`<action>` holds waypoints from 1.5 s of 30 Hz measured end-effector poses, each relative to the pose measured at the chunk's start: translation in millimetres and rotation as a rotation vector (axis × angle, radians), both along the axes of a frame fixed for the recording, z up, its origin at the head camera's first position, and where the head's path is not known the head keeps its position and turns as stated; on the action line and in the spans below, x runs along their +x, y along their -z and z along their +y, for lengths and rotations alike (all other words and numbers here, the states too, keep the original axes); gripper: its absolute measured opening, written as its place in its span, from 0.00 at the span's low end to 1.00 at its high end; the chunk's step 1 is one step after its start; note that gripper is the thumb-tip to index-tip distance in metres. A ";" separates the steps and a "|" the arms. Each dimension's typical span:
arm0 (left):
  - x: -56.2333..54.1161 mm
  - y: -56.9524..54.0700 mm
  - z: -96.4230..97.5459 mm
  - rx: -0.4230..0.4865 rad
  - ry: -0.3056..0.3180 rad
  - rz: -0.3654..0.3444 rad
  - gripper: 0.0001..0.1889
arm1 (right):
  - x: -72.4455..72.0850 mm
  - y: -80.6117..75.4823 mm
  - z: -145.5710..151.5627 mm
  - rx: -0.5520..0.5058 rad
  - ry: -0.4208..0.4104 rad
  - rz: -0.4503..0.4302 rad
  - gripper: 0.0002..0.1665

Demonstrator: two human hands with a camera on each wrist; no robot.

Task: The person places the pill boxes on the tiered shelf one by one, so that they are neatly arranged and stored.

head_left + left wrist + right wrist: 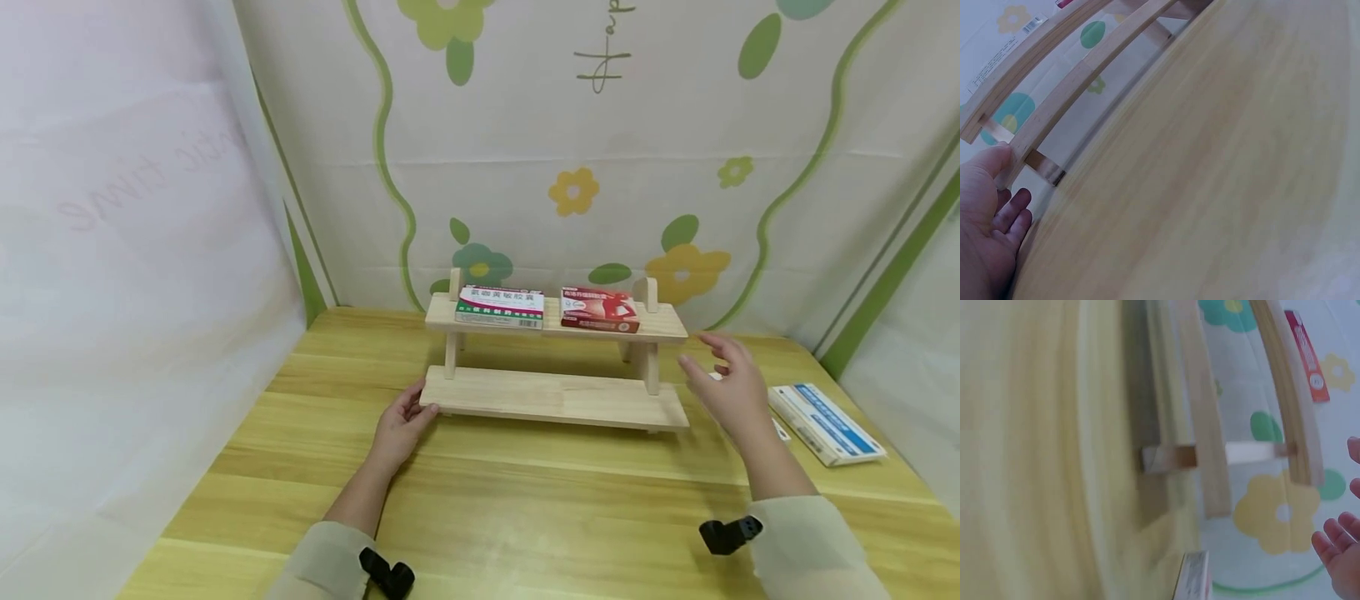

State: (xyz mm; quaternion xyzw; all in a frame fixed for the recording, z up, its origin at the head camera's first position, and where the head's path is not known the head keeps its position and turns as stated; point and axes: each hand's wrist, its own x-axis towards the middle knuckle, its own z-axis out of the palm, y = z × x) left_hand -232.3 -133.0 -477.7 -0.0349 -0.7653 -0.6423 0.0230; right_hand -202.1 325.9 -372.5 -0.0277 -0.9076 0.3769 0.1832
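Note:
A two-tier wooden shelf (555, 398) stands on the table. Its upper board carries a white and green medicine box (498, 307) on the left and a red medicine box (598, 310) on the right. My left hand (397, 429) holds the left end of the lower board; in the left wrist view the thumb lies against the board and the fingers (1017, 215) curl below. Just off the shelf's right end, my right hand (727, 392) hangs with parted, loosely bent fingers and nothing between them. Behind that hand, a white box (782, 432) is mostly hidden.
To the right of my right hand, a blue and white medicine box (828, 423) lies flat on the wooden table (510, 508). A white curtain (517, 108) with printed flowers rises behind the shelf, and another cloth (150, 292) borders the left side.

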 end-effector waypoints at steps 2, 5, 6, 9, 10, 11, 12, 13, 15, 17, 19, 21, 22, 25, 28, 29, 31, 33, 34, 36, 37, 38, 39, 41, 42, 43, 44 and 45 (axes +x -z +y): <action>0.0 -0.4 -0.3 -0.001 -0.004 -0.002 0.31 | 6.4 5.6 8.2 -0.005 0.019 -0.016 0.39; -0.3 -0.3 -0.6 0.002 0.002 0.002 0.31 | 14.4 14.8 20.5 -0.012 0.048 -0.044 0.40; -0.5 -0.1 -0.5 0.004 0.005 0.004 0.30 | 16.6 18.1 24.8 -0.016 0.060 -0.053 0.41; -0.4 0.1 -0.4 0.009 0.012 0.009 0.30 | 22.4 28.7 37.1 -0.013 0.097 -0.076 0.41; -0.3 0.2 -0.4 0.010 0.013 0.009 0.30 | 24.3 32.1 41.4 -0.009 0.107 -0.084 0.41; -0.4 0.3 -0.5 0.011 0.013 0.009 0.30 | 26.3 35.6 45.2 -0.008 0.113 -0.095 0.41; -0.3 0.3 -0.5 0.011 0.012 0.009 0.30 | 28.3 39.0 48.7 -0.007 0.120 -0.107 0.41; -0.2 0.2 -0.6 0.010 0.012 0.010 0.30 | 30.2 42.5 52.1 -0.003 0.123 -0.120 0.42; -0.4 0.1 -0.6 0.012 0.009 0.009 0.30 | 33.2 49.1 59.1 0.011 0.129 -0.148 0.43; -0.7 0.2 -0.8 0.010 0.006 0.012 0.30 | 35.7 55.0 65.2 0.024 0.132 -0.173 0.45; -0.7 0.0 -0.9 0.009 0.001 0.006 0.31 | 37.0 61.0 71.4 0.049 0.139 -0.185 0.46; -0.5 -0.1 -1.1 0.002 0.001 0.004 0.31 | 38.5 66.5 76.7 0.062 0.141 -0.197 0.46; -0.3 -0.4 -1.2 -0.001 0.001 0.001 0.31 | 39.5 69.2 78.8 0.065 0.143 -0.205 0.46; 0.6 -1.2 -1.2 -0.014 0.006 -0.004 0.31 | 41.8 76.0 83.5 0.068 0.147 -0.224 0.47; 1.1 -1.5 -1.2 -0.016 0.008 -0.005 0.31 | 43.1 81.5 86.6 0.078 0.158 -0.237 0.48; 1.0 -1.1 -1.2 -0.015 0.009 -0.004 0.31 | 43.1 83.1 87.5 0.083 0.161 -0.237 0.48; 0.9 -0.5 -1.4 -0.013 0.008 -0.005 0.31 | 43.0 86.6 89.0 0.089 0.165 -0.243 0.49; 1.1 -0.4 -1.6 -0.012 0.007 -0.004 0.31 | 42.0 90.9 91.2 0.101 0.170 -0.257 0.49; 0.8 -0.1 -1.7 -0.012 0.008 -0.004 0.31 | 41.4 93.5 92.8 0.103 0.173 -0.264 0.50; 1.1 -0.2 -1.5 -0.014 0.009 0.000 0.31 | 40.5 97.7 95.8 0.110 0.177 -0.282 0.51; 1.2 -0.3 -1.5 -0.013 0.010 0.000 0.31 | 40.2 99.3 96.9 0.114 0.179 -0.292 0.51; 1.6 -0.7 -1.4 -0.012 0.012 0.001 0.31 | 39.9 100.5 97.9 0.118 0.181 -0.301 0.51; 1.6 -0.7 -1.4 -0.010 0.013 0.002 0.31 | 39.9 101.1 98.5 0.122 0.182 -0.308 0.52; 2.3 -1.1 -1.2 -0.011 0.015 0.006 0.31 | 39.9 100.8 98.7 0.125 0.183 -0.324 0.53; 2.5 -1.2 -1.2 -0.011 0.016 0.006 0.31 | 40.0 100.3 98.3 0.124 0.184 -0.327 0.53; 2.6 -1.4 -1.1 -0.012 0.017 0.007 0.31 | 40.0 99.9 98.0 0.125 0.184 -0.331 0.53; 2.7 -1.5 -1.0 -0.015 0.017 0.009 0.32 | 39.7 99.6 98.0 0.127 0.183 -0.334 0.53; 2.7 -1.7 -1.0 -0.018 0.016 0.010 0.32 | 39.5 99.3 97.7 0.128 0.183 -0.338 0.54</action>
